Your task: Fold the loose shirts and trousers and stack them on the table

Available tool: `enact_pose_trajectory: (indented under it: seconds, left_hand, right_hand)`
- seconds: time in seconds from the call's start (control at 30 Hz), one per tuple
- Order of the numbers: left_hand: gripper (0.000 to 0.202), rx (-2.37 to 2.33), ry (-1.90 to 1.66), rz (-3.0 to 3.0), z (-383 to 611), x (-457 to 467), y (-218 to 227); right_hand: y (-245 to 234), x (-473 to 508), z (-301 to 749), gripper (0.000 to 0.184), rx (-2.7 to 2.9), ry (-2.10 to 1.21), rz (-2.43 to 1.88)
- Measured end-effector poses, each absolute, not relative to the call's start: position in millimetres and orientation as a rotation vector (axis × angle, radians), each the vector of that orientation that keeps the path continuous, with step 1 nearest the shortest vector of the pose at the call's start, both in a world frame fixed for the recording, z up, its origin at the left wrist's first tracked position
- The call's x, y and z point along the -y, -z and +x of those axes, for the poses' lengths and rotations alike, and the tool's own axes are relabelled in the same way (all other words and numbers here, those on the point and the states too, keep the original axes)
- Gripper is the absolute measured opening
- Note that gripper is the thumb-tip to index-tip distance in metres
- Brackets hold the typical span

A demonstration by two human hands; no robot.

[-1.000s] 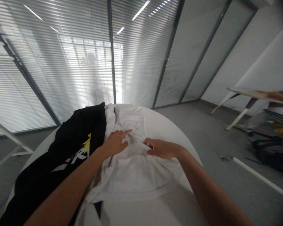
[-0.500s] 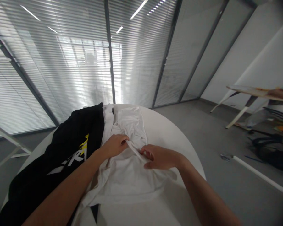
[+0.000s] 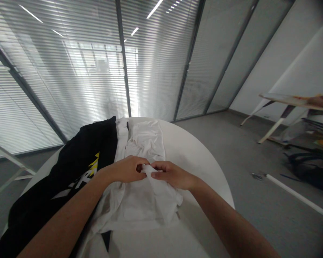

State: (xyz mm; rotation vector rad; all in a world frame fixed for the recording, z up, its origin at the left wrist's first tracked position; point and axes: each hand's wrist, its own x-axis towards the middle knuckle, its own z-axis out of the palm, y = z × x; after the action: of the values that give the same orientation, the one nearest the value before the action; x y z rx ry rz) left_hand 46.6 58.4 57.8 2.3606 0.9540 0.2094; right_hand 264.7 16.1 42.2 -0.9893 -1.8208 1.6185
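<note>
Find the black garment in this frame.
In the head view, the black garment lies on the left of the round white table, beside the white garment and left of the left hand.

Right in front of me, a round white table (image 3: 193,150) carries a black garment (image 3: 91,150) with yellow and white print, lying at 10 o'clock. Slatted blinds (image 3: 64,89) fill the glass wall at 12 o'clock. At 2 o'clock stands a white-legged trestle table (image 3: 285,100). On the grey floor (image 3: 239,215) at 3 o'clock, I see a dark bag (image 3: 309,172) and a white tube (image 3: 298,197).
</note>
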Motion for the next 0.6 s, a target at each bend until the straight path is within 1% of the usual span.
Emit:
enact_pose_trajectory:
  seconds: [0.07, 0.17, 0.23, 0.27, 0.3, 0.37, 0.43, 0.5, 0.53, 0.6]
  left_hand:
    - [0.022, -0.952, -0.224, 2.364, 48, -56, -61]
    - [0.022, -1.000, -0.306, 2.356, 44, -63, -55]
    - [0.023, -1.036, -0.319, 2.346, 36, -72, -49]
    - [0.024, -1.052, -0.298, 2.340, 31, -75, -47]
    - [0.025, -1.062, -0.262, 2.333, 27, -78, -47]
    - [0.028, -1.059, -0.171, 2.306, 20, -80, -51]
    - [0.033, -1.032, -0.063, 2.229, 16, -77, -59]
    - [0.044, -0.996, 0.028, 2.092, 15, -72, -68]
    - [0.049, -0.972, 0.053, 2.016, 15, -70, -72]
    - [0.053, -0.915, 0.061, 1.895, 17, -66, -77]
  right_hand:
    - [-42, -16, 268, 0.037, 1.705, -1.798, -0.970]
    - [-38, -20, 276, 0.053, 1.676, -2.038, -0.869]
    - [-34, -24, 278, 0.055, 1.715, -2.078, -0.830]
    - [-31, -25, 277, 0.053, 1.743, -2.044, -0.847]
    - [-28, -27, 276, 0.050, 1.767, -1.971, -0.890]
    - [-21, -30, 272, 0.041, 1.825, -1.709, -1.016]
    - [-15, -33, 270, 0.031, 1.938, -1.333, -1.137]
    - [-10, -36, 272, 0.022, 2.083, -0.959, -1.250]
    - [-8, -37, 273, 0.020, 2.142, -0.811, -1.306]
    - [-5, -41, 277, 0.019, 2.195, -0.624, -1.413]
